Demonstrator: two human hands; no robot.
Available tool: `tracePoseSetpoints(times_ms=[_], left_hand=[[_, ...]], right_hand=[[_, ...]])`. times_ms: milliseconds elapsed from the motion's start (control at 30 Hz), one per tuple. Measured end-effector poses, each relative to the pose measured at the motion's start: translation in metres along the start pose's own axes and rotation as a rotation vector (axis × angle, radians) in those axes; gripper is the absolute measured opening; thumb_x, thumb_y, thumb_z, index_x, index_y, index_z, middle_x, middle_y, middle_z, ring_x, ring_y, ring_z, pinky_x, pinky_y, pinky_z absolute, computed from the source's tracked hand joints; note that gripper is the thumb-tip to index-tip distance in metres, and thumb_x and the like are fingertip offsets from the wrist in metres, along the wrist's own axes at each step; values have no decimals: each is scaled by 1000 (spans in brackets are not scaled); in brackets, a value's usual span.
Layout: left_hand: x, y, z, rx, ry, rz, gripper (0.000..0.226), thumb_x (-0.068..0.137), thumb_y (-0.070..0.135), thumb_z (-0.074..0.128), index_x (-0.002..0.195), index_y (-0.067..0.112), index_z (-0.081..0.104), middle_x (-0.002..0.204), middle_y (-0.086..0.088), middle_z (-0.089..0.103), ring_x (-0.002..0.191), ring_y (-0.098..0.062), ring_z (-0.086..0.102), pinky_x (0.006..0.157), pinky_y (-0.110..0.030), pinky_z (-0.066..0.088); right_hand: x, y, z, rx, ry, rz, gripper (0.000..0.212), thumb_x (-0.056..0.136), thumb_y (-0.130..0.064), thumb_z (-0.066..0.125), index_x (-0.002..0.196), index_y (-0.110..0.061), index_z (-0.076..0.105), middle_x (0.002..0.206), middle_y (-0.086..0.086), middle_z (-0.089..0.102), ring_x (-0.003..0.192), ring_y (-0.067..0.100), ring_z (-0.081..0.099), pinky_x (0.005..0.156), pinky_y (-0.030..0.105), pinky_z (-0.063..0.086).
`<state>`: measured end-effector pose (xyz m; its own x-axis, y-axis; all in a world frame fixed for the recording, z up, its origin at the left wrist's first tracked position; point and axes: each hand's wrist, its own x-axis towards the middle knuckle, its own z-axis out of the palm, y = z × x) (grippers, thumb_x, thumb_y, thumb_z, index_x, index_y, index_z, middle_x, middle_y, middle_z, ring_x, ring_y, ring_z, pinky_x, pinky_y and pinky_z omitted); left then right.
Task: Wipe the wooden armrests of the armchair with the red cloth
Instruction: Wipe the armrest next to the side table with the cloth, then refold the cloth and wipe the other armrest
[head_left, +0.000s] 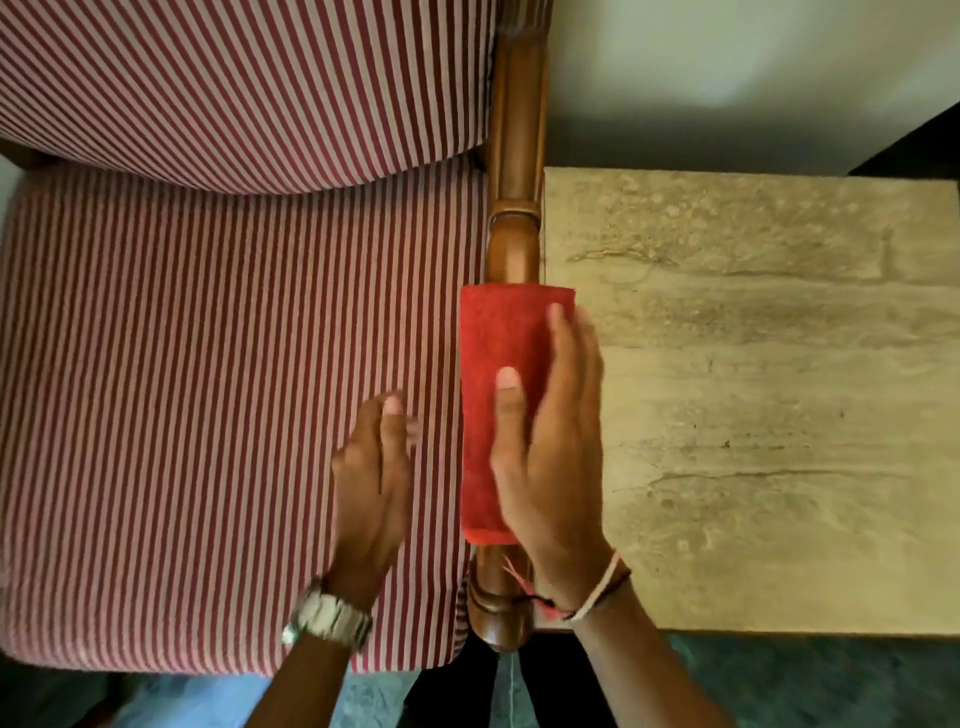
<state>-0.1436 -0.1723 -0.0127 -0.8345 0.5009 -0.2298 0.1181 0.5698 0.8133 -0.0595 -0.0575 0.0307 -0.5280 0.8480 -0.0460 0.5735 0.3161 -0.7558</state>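
The striped armchair stands just beside a stone-topped desk. The red cloth is draped over the chair's wooden armrest. The right grip presses it with straight fingers, unclenched. The left grip, released and empty, is over the seat.

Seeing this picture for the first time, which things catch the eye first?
Probably the bright red cloth, draped over the brown wooden armrest in the middle, the right hand pressing on it. Then the red-and-white striped seat cushion on the left, under the left hand, and the beige stone tabletop on the right.
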Motion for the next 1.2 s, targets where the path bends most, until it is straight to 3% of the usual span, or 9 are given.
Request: tracePoseSetpoints(times_ms=[133,233,367,533,633,800,900,1033,1200], left_hand=[[-46,40,-1,-35,-158,-75,67,89,82,18,102,30,57,69,0,68,59,-13,68,54,-42,61],[-56,49,13,195,-277,-153,78,75,94,7,112,35,42,87,6,71,74,-11,72,71,-39,64],[-34,53,27,364,-186,-102,81,79,85,-5,113,28,40,86,-1,70,74,-19,71,71,-43,61],[19,70,25,245,-188,2,46,98,66,21,110,26,40,81,1,64,68,-17,65,64,-39,57],[29,74,8,258,-220,57,43,100,62,23,110,24,40,87,-7,69,76,-28,68,67,-42,52],[39,32,-95,134,-251,48,48,94,67,22,107,25,42,86,-6,68,82,-32,66,70,-46,49],[58,-2,-176,124,-236,26,48,89,72,19,98,29,39,86,-1,67,83,-31,66,71,-47,52],[83,-38,-288,170,-149,-51,60,86,74,22,106,24,46,85,-8,67,78,-32,67,72,-55,56],[94,-84,-403,258,63,-120,47,89,74,23,107,37,46,96,7,66,80,-9,68,73,-37,61]], right_hand=[[35,10,-11,228,53,250,67,106,-48,42,162,-19,19,152,1,50,136,13,54,111,31,49],[47,10,4,273,16,264,60,107,-42,42,157,-12,30,134,2,62,121,19,64,103,33,54],[69,-1,19,109,202,127,39,109,-33,39,124,-1,54,120,16,62,112,29,60,97,34,47],[117,-20,23,-43,254,82,36,110,-27,41,126,3,54,125,21,60,117,33,57,94,24,38],[120,-34,23,-141,337,16,37,110,-26,41,124,5,54,124,24,59,117,36,56,95,29,37],[90,-108,69,-98,321,-97,30,109,-25,45,121,0,57,115,22,60,106,26,53,89,23,36],[75,-163,120,29,240,-112,24,108,-26,48,116,-6,59,101,5,63,96,20,60,90,37,44],[60,-239,195,219,137,-132,15,105,-28,54,104,-13,59,78,-15,53,70,-4,52,75,28,45],[38,-332,282,402,-44,-219,8,103,-24,58,99,-17,60,78,3,57,72,6,53,71,32,47]])
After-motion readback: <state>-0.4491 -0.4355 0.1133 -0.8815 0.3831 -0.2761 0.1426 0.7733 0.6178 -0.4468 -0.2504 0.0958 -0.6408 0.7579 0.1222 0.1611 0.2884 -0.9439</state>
